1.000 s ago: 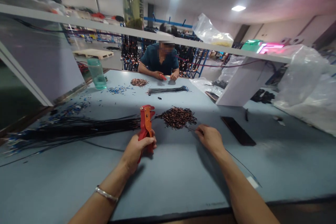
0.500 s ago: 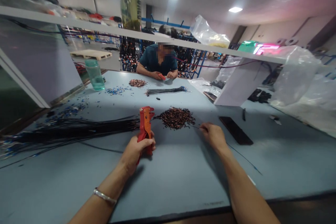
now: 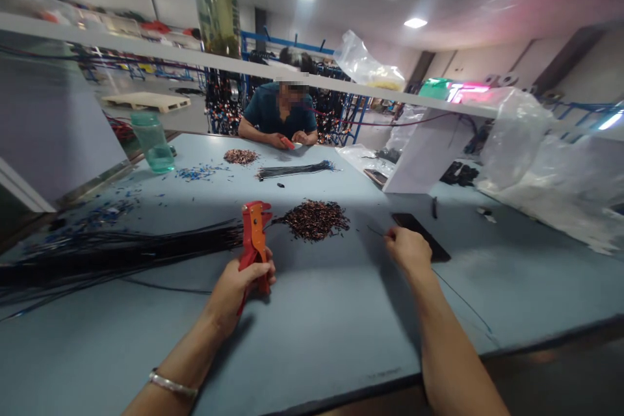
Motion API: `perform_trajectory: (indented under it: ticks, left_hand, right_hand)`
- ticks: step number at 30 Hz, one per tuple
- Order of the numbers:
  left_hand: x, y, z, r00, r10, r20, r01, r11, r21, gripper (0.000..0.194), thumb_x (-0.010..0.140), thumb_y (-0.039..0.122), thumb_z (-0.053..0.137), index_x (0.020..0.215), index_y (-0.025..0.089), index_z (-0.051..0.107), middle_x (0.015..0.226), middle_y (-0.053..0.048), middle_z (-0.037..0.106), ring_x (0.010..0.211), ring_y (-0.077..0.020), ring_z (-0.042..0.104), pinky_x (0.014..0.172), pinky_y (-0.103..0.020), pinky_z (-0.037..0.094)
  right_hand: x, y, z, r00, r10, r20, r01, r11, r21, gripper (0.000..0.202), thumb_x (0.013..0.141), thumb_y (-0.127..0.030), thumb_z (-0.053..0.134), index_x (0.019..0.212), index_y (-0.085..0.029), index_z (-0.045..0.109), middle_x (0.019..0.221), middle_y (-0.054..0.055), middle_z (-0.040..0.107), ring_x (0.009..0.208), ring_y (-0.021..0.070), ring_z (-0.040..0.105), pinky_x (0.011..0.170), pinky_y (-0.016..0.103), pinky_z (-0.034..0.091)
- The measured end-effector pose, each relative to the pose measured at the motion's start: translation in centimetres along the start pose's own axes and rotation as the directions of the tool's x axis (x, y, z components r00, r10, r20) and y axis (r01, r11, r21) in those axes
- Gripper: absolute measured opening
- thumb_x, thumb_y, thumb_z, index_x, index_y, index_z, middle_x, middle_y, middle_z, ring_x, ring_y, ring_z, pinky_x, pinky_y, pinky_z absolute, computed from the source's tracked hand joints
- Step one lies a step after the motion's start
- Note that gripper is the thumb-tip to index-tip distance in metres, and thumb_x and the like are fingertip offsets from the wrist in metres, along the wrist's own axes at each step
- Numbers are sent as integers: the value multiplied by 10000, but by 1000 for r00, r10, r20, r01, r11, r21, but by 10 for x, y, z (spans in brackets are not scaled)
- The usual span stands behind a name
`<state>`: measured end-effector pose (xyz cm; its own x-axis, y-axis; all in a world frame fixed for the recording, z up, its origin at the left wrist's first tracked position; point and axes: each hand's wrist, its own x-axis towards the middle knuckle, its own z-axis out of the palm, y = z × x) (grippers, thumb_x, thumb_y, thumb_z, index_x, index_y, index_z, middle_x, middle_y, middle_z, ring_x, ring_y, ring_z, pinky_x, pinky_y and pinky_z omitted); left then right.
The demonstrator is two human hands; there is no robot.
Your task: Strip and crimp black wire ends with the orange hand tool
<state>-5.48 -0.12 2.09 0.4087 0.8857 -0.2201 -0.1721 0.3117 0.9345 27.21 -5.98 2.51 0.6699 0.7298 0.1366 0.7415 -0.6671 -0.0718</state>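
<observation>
My left hand (image 3: pixel 244 286) is wrapped round the handles of a red and orange wire stripper (image 3: pixel 254 237), held upright with its jaws at the top. Between finger and thumb, my right hand (image 3: pixel 408 248) pinches a thin black wire (image 3: pixel 461 299); one end pokes out to the left, and the long part trails below the wrist toward the table's front edge. A heap of short dark and coppery scraps (image 3: pixel 316 220) lies between my hands. Left of the stripper stretches a thick bundle of black wires (image 3: pixel 170 250).
A black phone (image 3: pixel 439 244) lies partly behind my right hand. Across the table (image 3: pixel 312 351), a co-worker (image 3: pixel 280 110) holds a red tool near a smaller wire bundle (image 3: pixel 297 170). A green bottle (image 3: pixel 153 143) stands at left; a shelf (image 3: pixel 273 68) spans overhead, with plastic bags (image 3: pixel 511 136) at right.
My right hand has moved right with the black wire, away from the scrap heap and nearer the phone. The stripper stays in my left hand. The whole view has swung slightly right.
</observation>
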Motion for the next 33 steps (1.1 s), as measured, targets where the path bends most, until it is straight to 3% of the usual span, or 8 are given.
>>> perform_trajectory:
  ticks: [5,10,15,17,20,25,30,33]
  left_hand:
    - [-1,1,1,1000,-7,-13,7,1000,-3,328,648,274,699,924,146,575,738,-15,635,637,-171,608,600,-282,459]
    - [-3,4,3,1000,-12,-10,12,1000,5,323,638,292,704,906,152,589,738,-20,640,643,-177,604,594,-280,449]
    - [-2,3,2,1000,-17,-14,17,1000,-9,324,619,287,710,893,157,598,739,-28,642,652,-186,599,587,-283,453]
    - [-2,2,1,1000,-26,3,26,1000,-18,322,623,281,711,896,156,596,737,-27,640,652,-183,598,594,-282,457]
    - [-3,0,1,996,-48,71,52,997,-55,309,645,270,697,910,152,594,746,-26,638,652,-175,601,615,-284,466]
    - [-7,-3,4,954,-127,270,154,985,-80,275,665,257,663,908,147,598,728,-27,620,632,-168,598,601,-287,467]
    - [-9,-8,7,916,-111,386,139,989,-45,264,666,236,662,905,141,600,735,-40,622,637,-157,586,617,-285,461]
    - [-11,-8,8,896,-111,429,133,991,-21,262,657,234,656,896,143,598,743,-45,627,641,-159,583,620,-285,452]
  right_hand:
    - [-4,-15,9,999,-10,35,11,1000,-4,202,778,-186,574,821,-142,767,848,214,733,786,312,706,592,327,469]
    - [-4,-33,15,995,-98,13,97,992,81,191,772,-235,581,822,-201,762,823,143,746,787,269,698,585,287,447]
    - [1,-21,9,996,-55,-70,68,976,206,237,800,-248,528,841,-169,748,757,151,726,730,251,678,565,281,406]
    - [-2,-19,7,990,-96,-102,122,950,289,245,808,-262,513,842,-161,733,729,130,717,701,230,662,572,272,406]
    - [-15,-31,6,955,-266,-131,296,842,451,243,817,-302,494,804,-169,697,635,47,681,601,172,616,565,236,420]
    - [-49,-64,-1,842,-490,-225,509,584,633,226,830,-318,475,727,-183,625,567,-28,569,524,115,507,528,194,404]
    - [-74,-79,-7,776,-531,-340,593,431,680,219,855,-308,506,715,-182,616,546,-36,502,501,102,427,503,200,359]
    - [-79,-82,-6,751,-510,-419,636,391,665,192,863,-290,528,751,-181,640,546,-34,516,475,97,411,491,205,344]
